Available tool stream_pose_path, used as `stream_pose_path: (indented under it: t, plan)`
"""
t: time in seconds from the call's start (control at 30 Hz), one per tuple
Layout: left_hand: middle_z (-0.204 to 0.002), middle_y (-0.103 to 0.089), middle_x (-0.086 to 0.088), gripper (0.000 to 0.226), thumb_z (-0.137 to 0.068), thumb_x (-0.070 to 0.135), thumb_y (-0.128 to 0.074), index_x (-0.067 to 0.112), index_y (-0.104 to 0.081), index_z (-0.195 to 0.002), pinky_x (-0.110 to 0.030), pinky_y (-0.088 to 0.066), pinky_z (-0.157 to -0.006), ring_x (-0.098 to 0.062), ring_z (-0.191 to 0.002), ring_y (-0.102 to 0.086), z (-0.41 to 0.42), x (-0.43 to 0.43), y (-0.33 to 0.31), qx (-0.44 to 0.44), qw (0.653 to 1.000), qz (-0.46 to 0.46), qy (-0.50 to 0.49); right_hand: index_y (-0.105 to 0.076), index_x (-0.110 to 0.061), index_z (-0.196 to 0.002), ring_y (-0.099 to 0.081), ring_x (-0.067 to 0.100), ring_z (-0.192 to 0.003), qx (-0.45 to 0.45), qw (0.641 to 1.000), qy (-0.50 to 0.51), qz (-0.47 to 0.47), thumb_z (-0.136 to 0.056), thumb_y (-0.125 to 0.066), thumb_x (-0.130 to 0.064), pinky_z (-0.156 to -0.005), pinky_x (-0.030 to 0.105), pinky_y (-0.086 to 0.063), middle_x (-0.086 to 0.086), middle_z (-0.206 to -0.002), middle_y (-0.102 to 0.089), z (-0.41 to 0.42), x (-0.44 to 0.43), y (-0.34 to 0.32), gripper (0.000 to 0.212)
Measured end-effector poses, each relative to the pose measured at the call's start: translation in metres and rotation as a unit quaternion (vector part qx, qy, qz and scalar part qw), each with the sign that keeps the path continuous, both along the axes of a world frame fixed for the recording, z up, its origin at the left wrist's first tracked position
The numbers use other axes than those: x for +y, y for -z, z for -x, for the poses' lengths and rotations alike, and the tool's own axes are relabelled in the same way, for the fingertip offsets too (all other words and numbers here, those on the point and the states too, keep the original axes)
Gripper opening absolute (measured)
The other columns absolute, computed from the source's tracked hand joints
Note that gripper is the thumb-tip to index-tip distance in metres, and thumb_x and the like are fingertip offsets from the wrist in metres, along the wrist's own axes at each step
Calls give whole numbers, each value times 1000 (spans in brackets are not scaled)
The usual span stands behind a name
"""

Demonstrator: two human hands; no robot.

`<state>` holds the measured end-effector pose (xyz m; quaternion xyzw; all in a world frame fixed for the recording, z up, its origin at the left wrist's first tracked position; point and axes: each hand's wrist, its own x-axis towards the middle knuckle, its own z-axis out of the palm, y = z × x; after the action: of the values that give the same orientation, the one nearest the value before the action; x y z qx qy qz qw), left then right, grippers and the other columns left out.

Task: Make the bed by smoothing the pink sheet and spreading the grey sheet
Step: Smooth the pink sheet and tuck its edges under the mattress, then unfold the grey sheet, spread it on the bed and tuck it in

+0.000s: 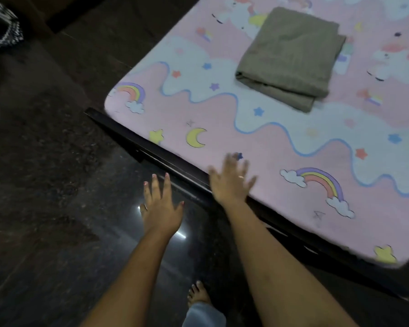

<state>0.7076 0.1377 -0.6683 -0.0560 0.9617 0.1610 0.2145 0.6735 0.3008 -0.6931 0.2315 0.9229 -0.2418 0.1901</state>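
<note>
Lying folded on pink sheet [257, 147], grey sheet [291, 55] beyond fingers [229, 163].

A single view is worn on the person's head, looking steeply down and forward from standing height just beside the bed [156, 154]. The wide lens sets the bed's near edge on a diagonal toward the lower right, with dark floor [33, 185] filling the left. The left forearm [128, 267] and right forearm [281, 267] enter from the bottom, close to the lens.
</note>
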Motion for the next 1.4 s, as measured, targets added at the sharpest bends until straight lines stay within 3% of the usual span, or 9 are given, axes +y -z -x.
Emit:
stream_pose_path:
  t: [0.17,0.37,0.63,0.87,1.0,1.07,1.17,1.27,1.4]
  plan:
    - [-158,15,0,77,-94,35,-51,31,1,-151,-52,-14,-114,-24,-145,14,36,-25,-9,45,998,-28,-21,-22,-35,-150,-3,14,-147,85,957,-201,190,-101,-29,-47,-116,41,3,-11,-159,-15,47,-58,-34,51]
    - [-159,12,1,76,-92,32,-55,32,-7,-151,-54,-20,-112,-23,-145,11,61,-35,-7,59,995,-68,-39,-17,-20,-152,-10,21,-147,91,994,46,40,-103,-30,-40,-117,36,-9,3,-160,-12,78,61,3,55]
    - [-159,4,-2,71,-91,30,-56,28,-16,-150,-57,-20,-111,-26,-145,5,150,-23,2,86,995,-53,-14,-6,-15,-153,-3,27,-148,16,952,274,-137,-98,-20,-55,-116,53,-4,7,-161,-5,111,120,37,69]
    - [-159,8,0,66,-95,36,-46,30,-10,-150,-54,-8,-114,-24,-145,11,252,8,3,66,996,2,59,-8,-18,-153,0,23,-148,48,988,89,-113,-96,-31,-57,-115,53,2,2,-161,-4,227,27,50,74]
    - [-159,6,-1,62,-97,40,-39,29,-9,-151,-55,-8,-113,-24,-146,9,295,23,9,45,994,15,101,-22,-28,-151,0,15,-148,85,985,-117,89,-99,-31,-51,-117,51,6,-6,-160,-10,281,-18,31,58]
    - [-160,2,-1,61,-98,41,-38,26,-11,-151,-56,-9,-113,-24,-146,7,316,35,13,30,993,11,114,-39,-21,-145,-17,16,-145,175,950,-106,234,-100,-42,-37,-119,42,-7,1,-155,-30,297,-10,25,47]
    - [-160,1,1,63,-98,40,-40,29,-8,-151,-55,-9,-113,-24,-146,5,337,63,11,23,987,-1,159,-48,-2,-135,-40,27,-131,332,904,126,238,-93,-54,-25,-113,24,-23,18,-140,-46,307,35,19,49]
    - [-159,5,3,65,-97,40,-42,31,-5,-150,-52,-7,-115,-22,-146,7,346,97,0,21,981,-49,187,-44,12,-131,-41,42,-126,396,782,461,141,-84,-57,-26,-105,32,-28,34,-133,-42,304,106,20,62]
    - [-159,2,5,65,-96,39,-46,32,-11,-150,-47,-9,-116,-20,-146,3,354,127,-7,16,969,-141,204,-24,-7,-148,-43,32,-128,322,603,711,166,-89,-62,-22,-103,34,-37,14,-148,-32,289,187,10,72]
